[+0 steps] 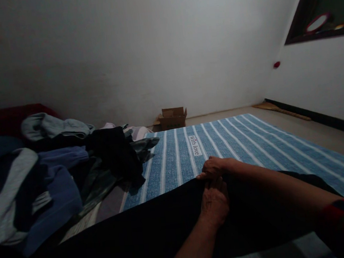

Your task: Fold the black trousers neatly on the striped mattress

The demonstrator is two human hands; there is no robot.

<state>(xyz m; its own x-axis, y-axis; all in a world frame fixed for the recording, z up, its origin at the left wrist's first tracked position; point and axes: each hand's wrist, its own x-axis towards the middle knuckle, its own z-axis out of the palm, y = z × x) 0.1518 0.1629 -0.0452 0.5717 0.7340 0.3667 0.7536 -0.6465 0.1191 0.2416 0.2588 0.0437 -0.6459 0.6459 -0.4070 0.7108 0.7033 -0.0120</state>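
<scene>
A long black garment (pixel 132 228) stretches across the bed in front of me; its dark folds hide what kind it is. On its far edge my right hand (pixel 214 167) is closed, fingers bent down and gripping the cloth. Just below and touching it, my left hand (pixel 215 203) has its fingers curled together on the same cloth, their tips partly covered by the right hand. Under the garment lies a blue sheet with white stripes (pixel 175 161), which bears a "With love" label (pixel 195 146).
To the left is a heap of clothes: a blue-purple garment (pixel 64 190), a black one (pixel 116 150) and a light grey one (pixel 56 127). Beyond the bed, an open cardboard box (pixel 172 119) stands against the wall. A dark-framed window (pixel 292 26) is at upper right.
</scene>
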